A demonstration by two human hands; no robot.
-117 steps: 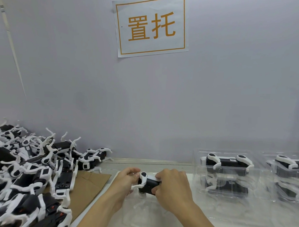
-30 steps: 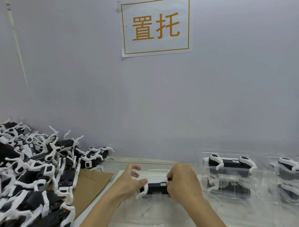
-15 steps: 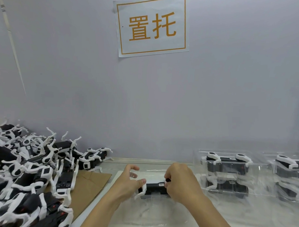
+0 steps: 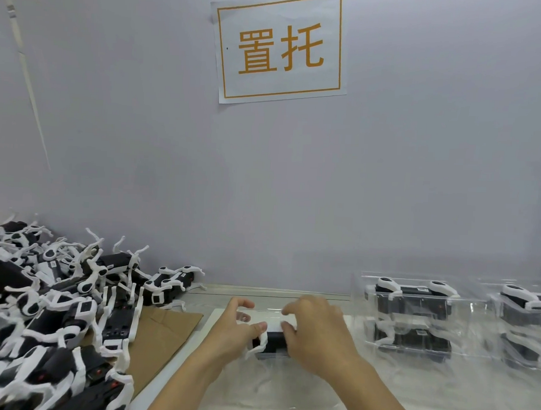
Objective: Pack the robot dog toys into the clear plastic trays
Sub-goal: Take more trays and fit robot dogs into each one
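Note:
A black and white robot dog toy (image 4: 272, 339) sits low in a clear plastic tray (image 4: 273, 384) at the table's front middle. My left hand (image 4: 236, 330) grips its left end, thumb on a white leg. My right hand (image 4: 316, 334) covers and grips its right end, fingers curled over the top. Most of the toy's right side is hidden by that hand.
A large pile of loose robot dogs (image 4: 47, 313) fills the left side, partly on a brown cardboard sheet (image 4: 161, 333). Two stacks of filled clear trays (image 4: 410, 316) (image 4: 524, 321) stand at the right. A grey wall with a paper sign (image 4: 282, 47) is close behind.
The toy has gone from being held up between both hands to lying lower in the tray. My right fingers have shifted over its top; my left thumb stays on the leg.

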